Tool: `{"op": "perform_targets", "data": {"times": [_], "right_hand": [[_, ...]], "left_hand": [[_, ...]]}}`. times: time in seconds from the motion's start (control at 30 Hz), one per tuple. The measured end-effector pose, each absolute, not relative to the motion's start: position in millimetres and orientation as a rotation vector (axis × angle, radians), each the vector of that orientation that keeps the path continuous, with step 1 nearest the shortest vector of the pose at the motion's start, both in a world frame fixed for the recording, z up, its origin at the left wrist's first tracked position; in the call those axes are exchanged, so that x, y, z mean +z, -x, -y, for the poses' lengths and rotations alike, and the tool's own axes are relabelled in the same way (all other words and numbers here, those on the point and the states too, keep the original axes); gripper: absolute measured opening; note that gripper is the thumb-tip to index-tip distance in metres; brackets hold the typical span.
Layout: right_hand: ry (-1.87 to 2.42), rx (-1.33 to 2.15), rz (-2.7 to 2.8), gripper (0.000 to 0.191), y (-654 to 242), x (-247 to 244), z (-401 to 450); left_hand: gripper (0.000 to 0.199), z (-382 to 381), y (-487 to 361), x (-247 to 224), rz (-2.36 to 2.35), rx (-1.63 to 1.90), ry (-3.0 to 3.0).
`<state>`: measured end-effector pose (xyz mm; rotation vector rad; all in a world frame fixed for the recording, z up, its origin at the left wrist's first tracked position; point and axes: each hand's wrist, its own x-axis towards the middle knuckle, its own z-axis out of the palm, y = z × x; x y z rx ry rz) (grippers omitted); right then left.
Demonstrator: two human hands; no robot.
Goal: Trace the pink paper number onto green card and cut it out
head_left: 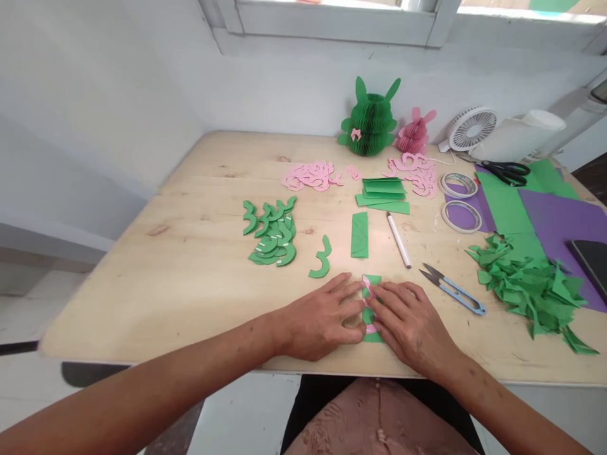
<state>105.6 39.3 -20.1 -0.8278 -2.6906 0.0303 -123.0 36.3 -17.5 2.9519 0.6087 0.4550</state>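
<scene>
A pink curved paper cutout (370,328) lies on a green paper strip (373,338) near the table's front edge. My left hand (322,316) reaches in from the left, fingers spread, its tips touching the cutout and the strip's left side. From the right, my right hand (410,322) lies with outstretched fingers over the strip's right side, covering part of the pink piece. A loose green scalloped cutout (320,259) rests just beyond my left hand. Farther out is another green strip (359,235) with a curved outline on it.
Around lie green cutouts (275,234), pink cutouts (310,175), folded green strips (384,189), a white pen (399,240), blue thread snips (453,289), tape rolls (461,217), green scraps (531,284) and black scissors (505,170). Paper figures (372,126) and a fan (472,129) stand behind.
</scene>
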Motion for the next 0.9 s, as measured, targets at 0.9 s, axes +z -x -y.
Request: {"op": "perform_targets", "data": {"times": [0.9], "right_hand": [[0.862,0.075,2.687,0.026,-103.3,-16.9,-39.1]], "left_hand": [[0.023,-41.3,127.3,-20.3,-0.567,0.45,-2.922]]}}
